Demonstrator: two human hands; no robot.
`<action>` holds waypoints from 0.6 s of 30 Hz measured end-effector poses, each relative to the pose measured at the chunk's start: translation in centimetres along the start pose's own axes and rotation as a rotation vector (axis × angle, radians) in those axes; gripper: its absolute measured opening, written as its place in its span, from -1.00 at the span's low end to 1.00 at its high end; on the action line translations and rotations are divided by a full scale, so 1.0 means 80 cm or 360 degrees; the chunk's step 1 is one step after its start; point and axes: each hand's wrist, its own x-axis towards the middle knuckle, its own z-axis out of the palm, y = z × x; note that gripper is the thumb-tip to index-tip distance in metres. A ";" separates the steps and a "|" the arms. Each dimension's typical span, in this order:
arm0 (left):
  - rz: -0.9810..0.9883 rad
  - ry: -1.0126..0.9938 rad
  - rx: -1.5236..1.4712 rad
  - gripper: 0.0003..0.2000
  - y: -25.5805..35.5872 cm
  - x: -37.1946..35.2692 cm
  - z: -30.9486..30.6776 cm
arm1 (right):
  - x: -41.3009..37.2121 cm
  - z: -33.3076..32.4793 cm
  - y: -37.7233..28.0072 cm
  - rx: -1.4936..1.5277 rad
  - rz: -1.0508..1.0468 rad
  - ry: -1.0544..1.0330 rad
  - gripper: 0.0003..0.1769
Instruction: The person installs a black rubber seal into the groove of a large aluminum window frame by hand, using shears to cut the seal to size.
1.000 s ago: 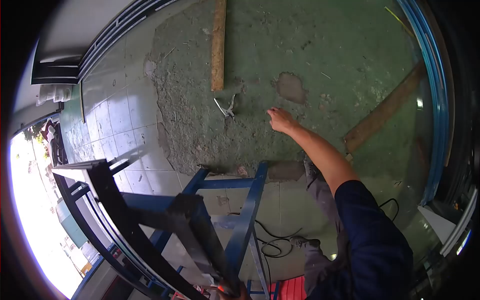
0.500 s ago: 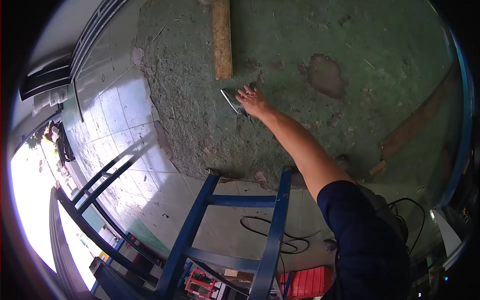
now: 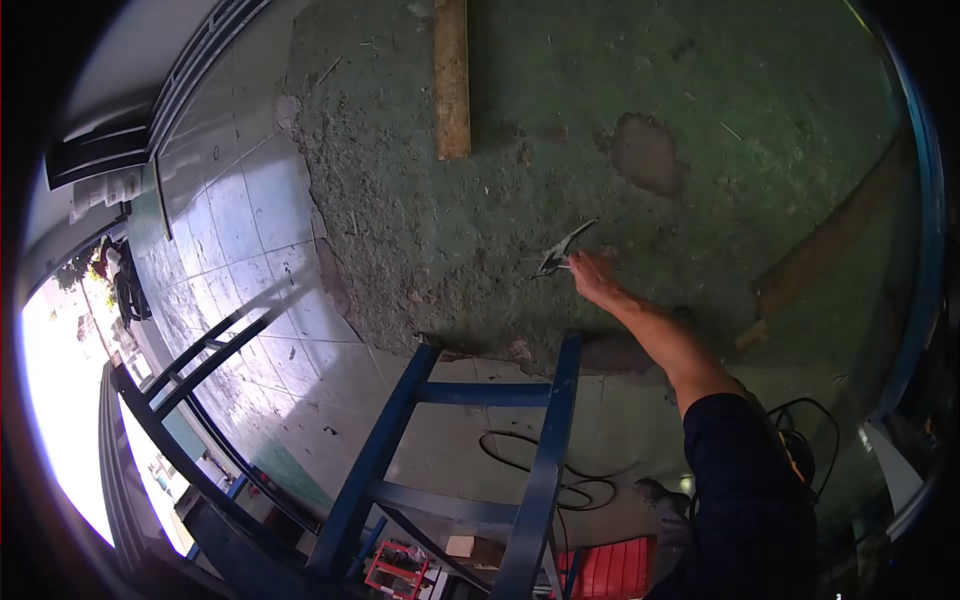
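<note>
My right hand reaches in from the lower right over the rough green floor. Its fingers are closed on one end of a thin, angular metal tool with a bright edge; its exact kind is too small to tell. The tool points up and left from my fingers. Above and left of it, a wooden plank lies on the floor. My left hand is out of view.
A blue metal frame stands at the lower middle, with a black cable beside it. Another plank lies at the right. Red ribbed plastic and a small red rack show at the bottom.
My right hand was spread beside the tool on the floor. Now it is closed on the tool, and both have moved right and down, towards me.
</note>
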 end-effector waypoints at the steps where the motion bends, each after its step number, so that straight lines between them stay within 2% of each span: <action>1: 0.0020 0.0001 -0.0024 -0.12 -0.007 -0.006 -0.002 | -0.043 -0.026 -0.002 0.0087 0.0110 -0.0022 -0.83; 3: 0.0059 0.0017 -0.0089 -0.12 -0.022 -0.019 -0.005 | -0.118 -0.085 0.000 0.0141 0.0412 -0.0287 -0.77; 4: 0.0081 0.0032 -0.0124 -0.12 -0.030 -0.025 -0.007 | -0.160 -0.101 0.010 0.0231 0.0531 -0.0261 -0.69; 6: 0.0135 0.0067 -0.0191 -0.12 -0.054 -0.040 -0.014 | -0.245 -0.120 0.028 0.0044 0.0678 -0.0207 -0.64; 8: 0.0216 0.0116 -0.0279 -0.12 -0.087 -0.056 -0.017 | -0.309 -0.157 0.033 0.0083 0.0810 -0.0367 -0.60; 10: 0.0247 0.0139 -0.0393 -0.12 -0.099 -0.063 -0.027 | -0.366 -0.202 0.023 0.0309 0.0743 -0.0440 -0.48; 11: 0.0175 0.0031 -0.0435 -0.11 -0.094 -0.063 -0.032 | -0.395 -0.227 0.016 0.0455 0.0612 -0.0424 -0.40; 13: 0.0054 -0.0188 -0.0506 -0.10 -0.060 -0.061 -0.063 | -0.451 -0.334 -0.065 0.0464 0.0604 -0.0471 -0.40; 14: 0.0168 -0.0243 -0.0658 -0.08 -0.058 -0.064 -0.072 | -0.488 -0.396 -0.124 0.0976 0.0666 -0.0491 -0.46; 15: 0.0349 -0.0042 -0.0698 -0.12 -0.064 -0.066 -0.064 | -0.519 -0.394 -0.130 0.1264 0.0572 -0.0573 -0.47; 17: 0.0722 0.0354 -0.0845 -0.11 -0.083 -0.060 -0.031 | -0.612 -0.497 -0.239 0.1243 0.0436 -0.0536 -0.41; 18: 0.0914 0.0533 -0.0942 -0.08 -0.094 -0.059 -0.019 | -0.657 -0.512 -0.271 0.1318 0.0358 -0.0443 -0.39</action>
